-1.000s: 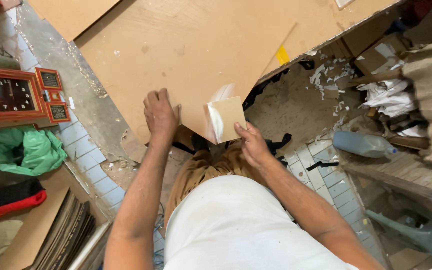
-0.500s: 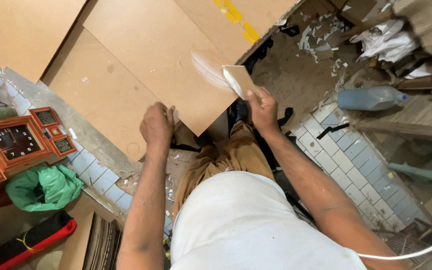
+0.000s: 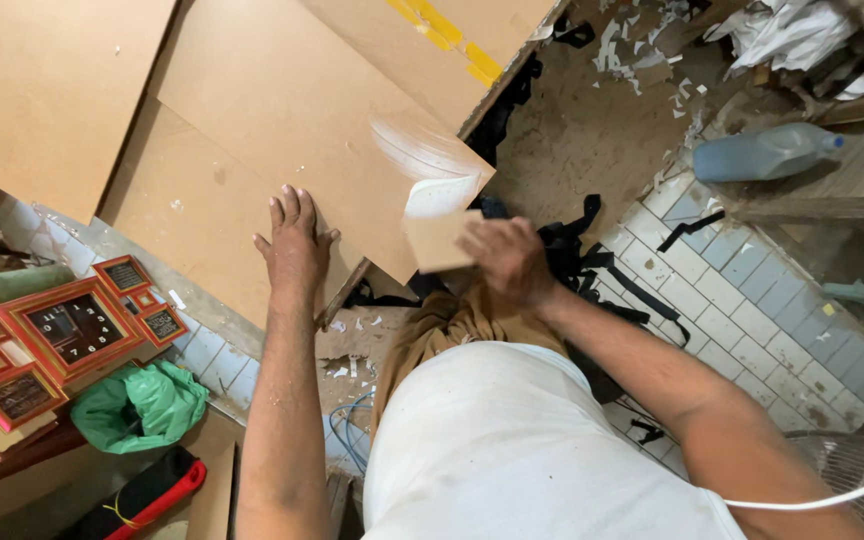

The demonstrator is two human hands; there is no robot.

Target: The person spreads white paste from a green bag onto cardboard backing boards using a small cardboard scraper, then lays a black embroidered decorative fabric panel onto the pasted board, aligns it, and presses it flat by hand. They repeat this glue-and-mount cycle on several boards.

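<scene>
Cluttered workshop floor: bare concrete, pale floor tiles (image 3: 742, 300), paper scraps everywhere, brown boards laid flat and overlapping.

Left hand (image 3: 295, 243) lies flat, fingers together and extended, palm down on the top board (image 3: 282, 110) near its lower edge. It's pressing, not gripping. Right hand (image 3: 508, 258) is closed around a small tan card (image 3: 439, 240), thumb side hidden, so exact grip is unclear. The card sits at the board's near corner, touching or just over a whitish smear (image 3: 417, 160) that fans out in arcs across the surface, looks like wet paste or glue being spread.

Risks as I read them:
- Smear runs right up to the corner edge. Any more push there and the paste goes over the edge onto the black straps (image 3: 592, 260) and the trousers just below.
- The board overhangs the lower board (image 3: 202, 215) at that corner, with a gap underneath. The left hand holds it down well away from the working corner, so scraping force could tip or slide the panel.
- Loose scraps and dust on the surface, a few specks near the left hand. These get dragged into the wet film.
- Card is thin, may buckle and leave ridges.

Further out: red-framed clock (image 3: 72, 325) and small frames at left, green bag (image 3: 137, 405) beside them, blue-tinted plastic bottle (image 3: 762, 152) lying on its side at upper right, yellow tape strips (image 3: 447, 38) on the far board. White cable (image 3: 822, 495) crosses the right forearm, a snag risk if the arm swings wide.
</scene>
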